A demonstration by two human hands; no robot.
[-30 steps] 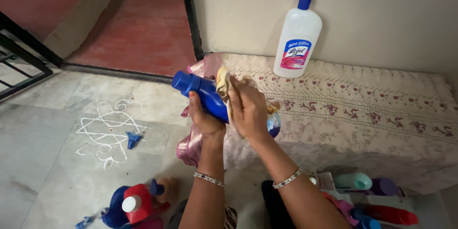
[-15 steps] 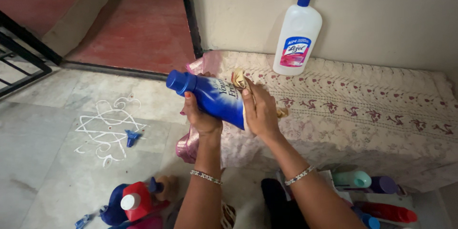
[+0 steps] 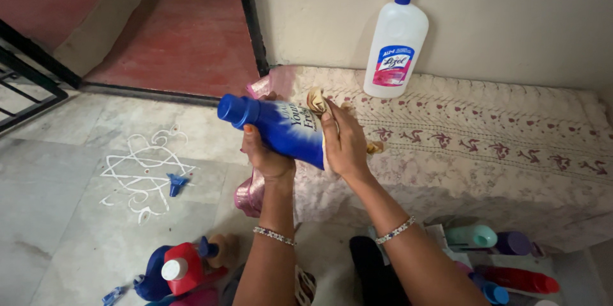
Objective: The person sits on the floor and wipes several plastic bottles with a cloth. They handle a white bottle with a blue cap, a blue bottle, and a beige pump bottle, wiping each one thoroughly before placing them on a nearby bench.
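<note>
Left hand (image 3: 265, 153) wraps the glossy blue plastic bottle (image 3: 281, 126) from below, fingers curled shut round it mid-air above the patterned cloth-covered ledge (image 3: 485, 146). Bottle's long axis tilts, blue cap up-left, base down-right. Right hand (image 3: 345, 143) closes on a crumpled beige cloth (image 3: 317, 100), pressed against the bottle's base end.
</note>
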